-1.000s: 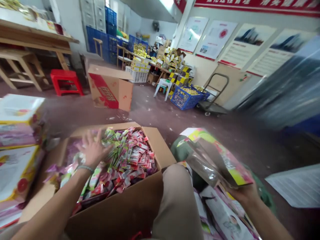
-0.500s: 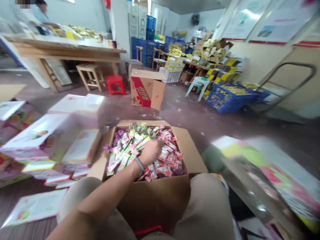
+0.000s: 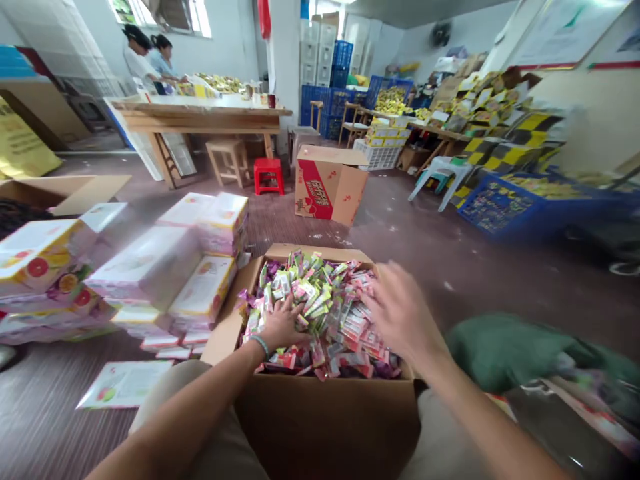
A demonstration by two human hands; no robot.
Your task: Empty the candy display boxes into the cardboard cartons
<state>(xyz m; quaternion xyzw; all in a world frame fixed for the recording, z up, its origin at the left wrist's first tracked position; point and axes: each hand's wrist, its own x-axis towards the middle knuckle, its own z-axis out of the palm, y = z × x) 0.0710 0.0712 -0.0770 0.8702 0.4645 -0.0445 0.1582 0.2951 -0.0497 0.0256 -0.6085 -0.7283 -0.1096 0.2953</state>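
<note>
Bare forearms, no sleeves, pale beaded bracelet (image 3: 259, 343) on L wrist, khaki trousers (image 3: 200, 427)

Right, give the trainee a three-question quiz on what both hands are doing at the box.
1. True or false: the left hand rests on the sachets in the cardboard box.
2. The right hand is: A) holding a printed carton, B) open above the sachets, C) on the red stool.
3. On which side of the box are the stacked flat cartons?

Key: 1 true. 2 B; its fingers are spread and blurred, with nothing in them. 3 The person's left side, on the floor.
</note>
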